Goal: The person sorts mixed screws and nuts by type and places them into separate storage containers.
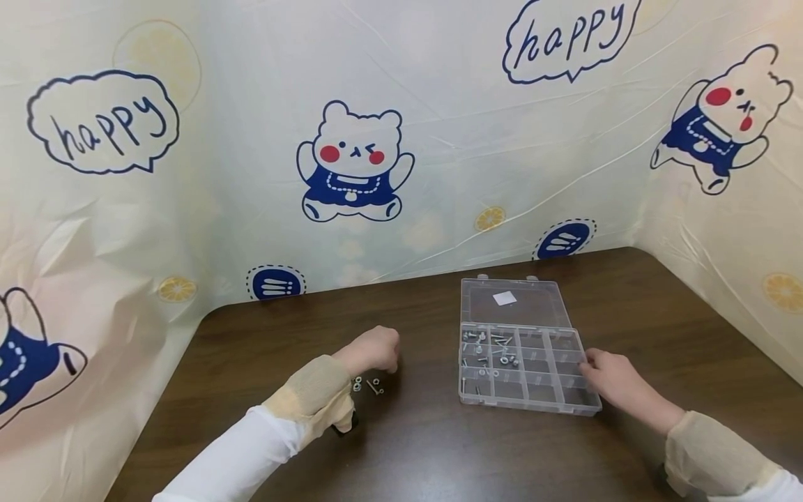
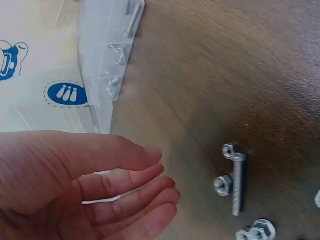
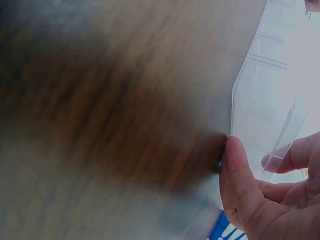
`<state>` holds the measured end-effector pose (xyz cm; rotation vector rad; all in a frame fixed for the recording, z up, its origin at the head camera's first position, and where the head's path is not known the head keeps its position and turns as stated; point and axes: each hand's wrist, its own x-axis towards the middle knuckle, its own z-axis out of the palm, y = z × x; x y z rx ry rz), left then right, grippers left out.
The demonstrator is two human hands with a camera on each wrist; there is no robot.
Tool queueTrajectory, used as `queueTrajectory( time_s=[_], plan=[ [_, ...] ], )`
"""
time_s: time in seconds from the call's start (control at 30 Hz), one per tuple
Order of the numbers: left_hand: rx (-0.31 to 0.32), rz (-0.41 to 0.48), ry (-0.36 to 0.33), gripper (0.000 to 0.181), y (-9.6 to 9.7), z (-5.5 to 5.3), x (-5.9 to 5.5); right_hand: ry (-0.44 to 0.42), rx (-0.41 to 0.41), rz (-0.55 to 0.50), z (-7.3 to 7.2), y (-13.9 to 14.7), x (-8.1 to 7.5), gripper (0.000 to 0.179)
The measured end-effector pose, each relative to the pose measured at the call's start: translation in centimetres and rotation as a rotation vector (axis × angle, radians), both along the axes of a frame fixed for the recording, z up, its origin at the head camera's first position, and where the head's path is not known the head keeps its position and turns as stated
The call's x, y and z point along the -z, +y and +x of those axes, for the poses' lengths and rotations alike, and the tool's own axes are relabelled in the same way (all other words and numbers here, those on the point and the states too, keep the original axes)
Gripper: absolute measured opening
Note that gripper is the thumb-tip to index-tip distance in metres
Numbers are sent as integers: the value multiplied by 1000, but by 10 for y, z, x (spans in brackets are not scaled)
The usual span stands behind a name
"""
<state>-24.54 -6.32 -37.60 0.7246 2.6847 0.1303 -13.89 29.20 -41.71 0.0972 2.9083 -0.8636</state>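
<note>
A clear plastic compartment box [image 1: 528,404] lies open on the table, its lid [image 1: 533,303] folded back. Screws and nuts [image 1: 505,359] sit in its left compartments. My right hand [image 1: 617,380] grips the box's right edge, thumb over the wall and fingers outside it, as the right wrist view also shows. Left of the box, my left hand [image 1: 375,348] hovers by a loose bolt [image 2: 237,185] and several nuts [image 2: 223,185]. Its fingers are loosely bent, with nothing visible between them in the left wrist view.
The brown wooden table [image 1: 414,446] carries the box and loose hardware. A printed cloth [image 1: 439,174] with bears hangs behind it and along both sides. A white label [image 1: 505,298] shows on the lid.
</note>
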Motion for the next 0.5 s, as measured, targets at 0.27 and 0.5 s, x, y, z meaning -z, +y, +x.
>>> queueTrajectory(
  time_s=[0.27,0.5],
  plan=[
    [-86,-31,-29,29,-9,2,7,-8,8,-13,0,-1,-1,34],
    [-60,-64,38,30,-14,4,16,-10,12,-16,0,-1,0,34]
  ],
)
